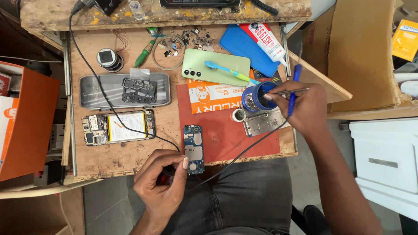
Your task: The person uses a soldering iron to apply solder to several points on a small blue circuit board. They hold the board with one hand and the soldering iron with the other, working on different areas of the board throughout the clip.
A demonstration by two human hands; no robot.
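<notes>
Below, at the near edge of the worn wooden table (126, 159), a small blue circuit board (193, 149) with silver shields is pinched at its lower end between thumb and fingers of the left hand (162, 185). Toward the right edge, the right hand (305, 106) is closed around a blue-handled soldering iron (292, 89) and a thin metal pair of tweezers (291, 91), whose tips are directed into a round blue tin (257, 98) of metallic wool. The tin rests on a red rubbery mat (226, 135), beside a flat rectangular steel fixture (263, 122) and a small roll of tape (238, 115). The iron's black cable (244, 152) is trailed across the mat and over the near edge. A pale green phone back (209, 65), smooth and rounded, lies toward the far edge with a toothbrush (228, 72) laid across it. Near the left edge, an opened phone body (117, 128) with exposed battery is seen below a shallow grey metal tray (91, 91) holding a black plastic frame (139, 90). A blue textured pad (244, 45) and a white tube (265, 39) occupy the far right corner.
</notes>
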